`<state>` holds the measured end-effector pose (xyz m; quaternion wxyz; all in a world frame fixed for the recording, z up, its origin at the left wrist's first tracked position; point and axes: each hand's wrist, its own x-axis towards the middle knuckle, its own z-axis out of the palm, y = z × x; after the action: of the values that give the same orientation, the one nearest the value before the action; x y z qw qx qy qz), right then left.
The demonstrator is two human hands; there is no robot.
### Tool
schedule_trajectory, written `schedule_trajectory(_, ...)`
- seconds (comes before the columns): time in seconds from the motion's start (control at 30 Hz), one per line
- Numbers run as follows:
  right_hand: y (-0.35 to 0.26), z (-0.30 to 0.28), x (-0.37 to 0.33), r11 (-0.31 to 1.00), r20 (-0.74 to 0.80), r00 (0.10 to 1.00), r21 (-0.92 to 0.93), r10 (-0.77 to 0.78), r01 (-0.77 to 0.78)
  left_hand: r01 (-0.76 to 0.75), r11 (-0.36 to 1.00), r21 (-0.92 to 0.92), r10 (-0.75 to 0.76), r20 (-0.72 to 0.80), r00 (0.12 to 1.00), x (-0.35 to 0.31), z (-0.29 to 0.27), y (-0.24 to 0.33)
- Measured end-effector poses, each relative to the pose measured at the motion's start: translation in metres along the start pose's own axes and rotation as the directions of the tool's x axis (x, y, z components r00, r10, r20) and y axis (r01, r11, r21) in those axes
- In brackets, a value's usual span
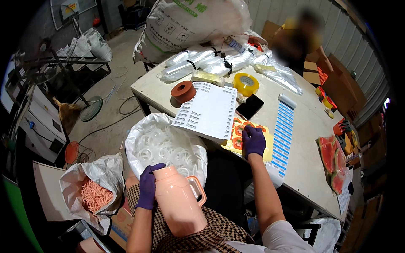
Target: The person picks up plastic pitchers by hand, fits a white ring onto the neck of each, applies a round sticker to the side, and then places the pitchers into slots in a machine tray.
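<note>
The left hand has its grip closed around the pink jug on the lap. The right hand, beyond it, presses fingertips onto the orange sticker sheet on the bench; whether it has lifted one I cannot tell. The jug shows no sticker yet.

1. Left hand, purple-gloved, at seven o'clock, fingers curled in a grip, bare forearm rising from six.
2. Right hand, purple-gloved, just right of centre, fingertips pressed down, forearm stretched from five o'clock.
</note>
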<state>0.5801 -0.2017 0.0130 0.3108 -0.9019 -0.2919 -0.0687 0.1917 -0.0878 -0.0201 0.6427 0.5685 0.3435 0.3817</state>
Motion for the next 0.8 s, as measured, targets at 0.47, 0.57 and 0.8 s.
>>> schedule_trajectory(0.47, -0.013, -0.005, 0.016, 0.969, 0.105, 0.966, 0.047, 0.235, -0.241, -0.010, 0.999, 0.030, 0.009, 0.017, 1.000, 0.009, -0.003, -0.012)
schedule_trajectory(0.57, -0.008, 0.001, 0.009, 0.987, 0.036, 0.987, 0.040, 0.157, -0.158, -0.024, 0.999, 0.029, 0.024, 0.006, 1.000, 0.009, -0.007, -0.018)
schedule_trajectory(0.8, 0.023, 0.001, 0.021, 0.607, 0.398, 0.890, 0.657, 0.224, -0.447, 0.035, 0.994, -0.105, -0.033, 0.019, 0.999, 0.007, -0.004, -0.019)
